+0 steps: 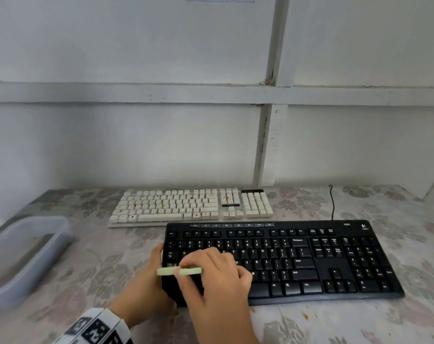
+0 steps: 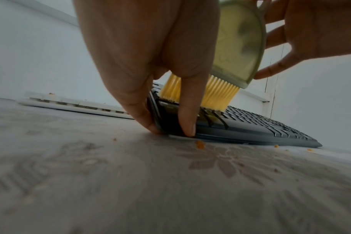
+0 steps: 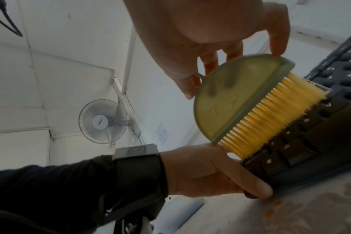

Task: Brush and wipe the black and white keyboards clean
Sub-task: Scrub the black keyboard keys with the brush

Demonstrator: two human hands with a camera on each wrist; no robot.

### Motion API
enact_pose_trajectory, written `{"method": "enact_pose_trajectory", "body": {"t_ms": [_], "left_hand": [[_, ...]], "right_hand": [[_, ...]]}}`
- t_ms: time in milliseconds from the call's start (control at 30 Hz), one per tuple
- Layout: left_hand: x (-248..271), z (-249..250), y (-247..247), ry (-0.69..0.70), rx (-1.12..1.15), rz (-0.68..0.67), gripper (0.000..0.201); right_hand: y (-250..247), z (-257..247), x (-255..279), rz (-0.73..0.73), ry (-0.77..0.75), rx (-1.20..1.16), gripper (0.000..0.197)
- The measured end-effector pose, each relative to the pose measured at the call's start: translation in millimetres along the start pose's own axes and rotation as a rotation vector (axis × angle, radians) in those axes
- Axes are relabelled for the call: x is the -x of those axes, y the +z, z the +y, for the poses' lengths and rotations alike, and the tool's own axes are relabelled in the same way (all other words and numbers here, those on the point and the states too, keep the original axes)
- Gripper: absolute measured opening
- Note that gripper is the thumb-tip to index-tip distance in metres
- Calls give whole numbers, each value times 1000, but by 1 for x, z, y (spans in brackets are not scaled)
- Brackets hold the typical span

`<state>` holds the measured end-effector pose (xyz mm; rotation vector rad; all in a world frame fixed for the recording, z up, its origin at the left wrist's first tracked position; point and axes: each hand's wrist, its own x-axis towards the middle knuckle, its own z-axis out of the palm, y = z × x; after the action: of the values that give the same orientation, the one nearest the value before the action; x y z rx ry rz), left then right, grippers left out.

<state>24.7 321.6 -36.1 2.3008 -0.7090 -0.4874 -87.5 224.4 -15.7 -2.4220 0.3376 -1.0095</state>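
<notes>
Two hands: both mine, both at the black keyboard, which lies nearest me on the table.
Right hand: my fingertips pinch the green brush by its rounded back, yellow bristles down on the keys below my grip.
Left hand: thumb and fingers curl round that keyboard's left end, just beside the bristles, bracing it.
White keyboard: beyond my hands, by the wall, orange specks on it, unbrushed I judge.
Risk, crumbs: crumbs lie just under my left fingertips; a hard flick could scatter more over the cloth.
Risk, grip: a pinch this light could let the brush twist or slip.
Risk, slide: if my left hold eases, the keyboard may skid away.
Risk, tub: the tub sits well left of my grip, too far to catch sweepings.
</notes>
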Motion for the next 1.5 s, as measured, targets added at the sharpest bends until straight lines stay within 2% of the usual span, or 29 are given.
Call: {"method": "enact_pose_trajectory", "body": {"t_ms": [200, 367, 533, 633, 767, 900, 1067, 1233, 1333, 1500], "left_hand": [[4, 4, 0, 69, 28, 9, 87], [4, 5, 0, 70, 57, 7, 88], [3, 5, -1, 61, 78, -29, 91], [3, 3, -1, 61, 70, -38, 92], [0, -3, 1, 65, 52, -31, 95], [2, 2, 0, 64, 45, -41, 94], [5, 9, -5, 81, 90, -49, 79], [1, 3, 0, 95, 14, -27, 92], [2, 3, 0, 124, 38, -21, 83], [4, 5, -2, 51, 67, -63, 91]], "right_hand": [[7, 9, 2, 76, -1, 14, 7], [3, 15, -2, 65, 31, 103, 6], [-9, 24, -3, 139, 64, 159, 5], [-13, 22, -6, 169, 78, 70, 7], [-1, 9, -4, 89, -8, -60, 10], [3, 17, 0, 83, -2, 2, 10], [-10, 28, 0, 166, 60, 25, 6], [-3, 15, 3, 94, -17, -52, 10], [-12, 29, 3, 83, 46, -133, 11], [-38, 44, 0, 134, 116, -185, 10]]}}
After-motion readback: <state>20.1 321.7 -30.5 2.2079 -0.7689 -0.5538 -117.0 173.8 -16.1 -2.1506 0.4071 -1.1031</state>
